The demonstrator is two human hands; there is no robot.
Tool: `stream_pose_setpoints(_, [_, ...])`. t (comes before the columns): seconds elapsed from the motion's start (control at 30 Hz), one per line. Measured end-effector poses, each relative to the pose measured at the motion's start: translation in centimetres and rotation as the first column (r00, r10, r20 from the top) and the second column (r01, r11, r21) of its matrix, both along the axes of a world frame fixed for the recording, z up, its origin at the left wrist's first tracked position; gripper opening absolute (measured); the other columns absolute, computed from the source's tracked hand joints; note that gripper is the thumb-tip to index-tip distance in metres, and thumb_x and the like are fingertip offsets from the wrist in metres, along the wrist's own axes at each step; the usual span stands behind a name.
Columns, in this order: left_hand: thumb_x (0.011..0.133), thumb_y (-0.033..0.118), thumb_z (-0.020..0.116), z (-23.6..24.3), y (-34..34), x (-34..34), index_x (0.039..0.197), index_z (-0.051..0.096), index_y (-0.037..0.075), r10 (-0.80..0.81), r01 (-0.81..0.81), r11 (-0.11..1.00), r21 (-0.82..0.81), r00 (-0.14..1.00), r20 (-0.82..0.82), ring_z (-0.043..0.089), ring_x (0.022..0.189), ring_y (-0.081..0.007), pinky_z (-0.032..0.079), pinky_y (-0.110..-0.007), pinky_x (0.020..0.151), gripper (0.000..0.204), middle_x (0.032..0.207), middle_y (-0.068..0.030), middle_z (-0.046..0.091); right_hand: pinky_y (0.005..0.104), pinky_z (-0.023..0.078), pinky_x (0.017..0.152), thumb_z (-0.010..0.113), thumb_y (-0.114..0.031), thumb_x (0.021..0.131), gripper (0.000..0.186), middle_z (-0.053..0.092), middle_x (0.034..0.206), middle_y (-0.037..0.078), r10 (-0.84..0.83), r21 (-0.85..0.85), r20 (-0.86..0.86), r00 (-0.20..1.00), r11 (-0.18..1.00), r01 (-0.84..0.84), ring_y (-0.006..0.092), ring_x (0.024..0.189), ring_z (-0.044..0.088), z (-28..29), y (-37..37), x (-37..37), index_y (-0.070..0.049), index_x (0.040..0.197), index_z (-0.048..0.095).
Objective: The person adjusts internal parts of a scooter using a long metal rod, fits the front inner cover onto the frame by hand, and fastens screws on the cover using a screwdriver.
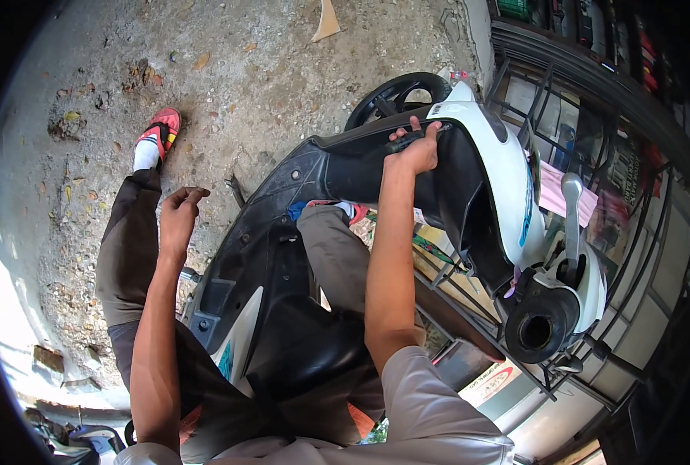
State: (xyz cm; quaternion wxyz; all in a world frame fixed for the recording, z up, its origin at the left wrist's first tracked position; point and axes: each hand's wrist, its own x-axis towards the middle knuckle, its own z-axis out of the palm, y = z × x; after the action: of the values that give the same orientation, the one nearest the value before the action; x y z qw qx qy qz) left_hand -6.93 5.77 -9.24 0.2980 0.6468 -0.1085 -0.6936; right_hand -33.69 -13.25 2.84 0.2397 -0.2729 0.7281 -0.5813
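I sit astride a black and white scooter (507, 194). My right hand (418, 147) is stretched forward and closed around a small dark tool (407, 139) held against the black inner front panel, just under the white front cover. My left hand (178, 209) hangs over my left knee with the fingers loosely curled and nothing in it. The scooter's black seat (306, 349) lies below me between my legs. The handlebar end with its grip (538, 329) and silver brake lever (571, 201) shows at the right.
The front wheel (399, 93) points toward a metal rack (562, 101) by a shop front. My left foot in a red sandal (159, 136) rests on rough concrete ground (228, 62) strewn with dry leaves. A cardboard scrap (326, 22) lies farther off.
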Motion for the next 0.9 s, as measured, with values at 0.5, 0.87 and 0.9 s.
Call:
stream_pose_setpoints(0.5, [0.081, 0.013, 0.053, 3.7, -1.5, -4.5, 0.082, 0.063, -0.002, -0.19, 0.113, 0.952, -0.286, 0.947, -0.258, 0.053, 0.068, -0.0081, 0.041, -0.023, 0.062, 0.018, 0.074, -0.0045, 0.062, 0.0272, 0.034, 0.045, 0.047, -0.038, 0.088, 0.029, 0.049, 0.075, 0.001, 0.129, -0.098, 0.386, 0.913, 0.99, -0.098, 0.0132, 0.051, 0.043, -0.5, -0.1, -4.3, -0.01, 0.094, 0.046])
stream_pose_setpoints(0.87, [0.08, 0.019, 0.055, -0.4, -1.0, -1.9, 0.082, 0.065, -0.001, -0.194, 0.176, 0.959, -0.223, 0.979, -0.06, 0.056, 0.069, -0.0117, 0.042, -0.025, 0.068, 0.022, 0.075, -0.0073, 0.064, 0.0306, 0.035, 0.044, 0.046, -0.028, 0.085, 0.023, 0.051, 0.075, 0.005, 0.035, 0.076, 0.147, 0.988, 0.996, -0.046, 0.0167, 0.051, 0.045, -0.4, 3.4, -0.4, -0.008, 0.096, 0.046])
stream_pose_setpoints(0.9, [0.079, 0.018, 0.054, -0.4, -1.1, -1.7, 0.082, 0.065, -0.001, -0.189, 0.174, 0.963, -0.208, 0.98, -0.054, 0.054, 0.068, -0.0114, 0.042, -0.025, 0.067, 0.022, 0.075, -0.0068, 0.064, 0.0304, 0.035, 0.038, 0.05, -0.023, 0.084, 0.024, 0.052, 0.073, 0.006, 0.056, 0.072, 0.045, 0.997, 0.996, -0.059, 0.0167, 0.046, 0.046, -0.3, 3.8, 0.4, -0.008, 0.103, 0.047])
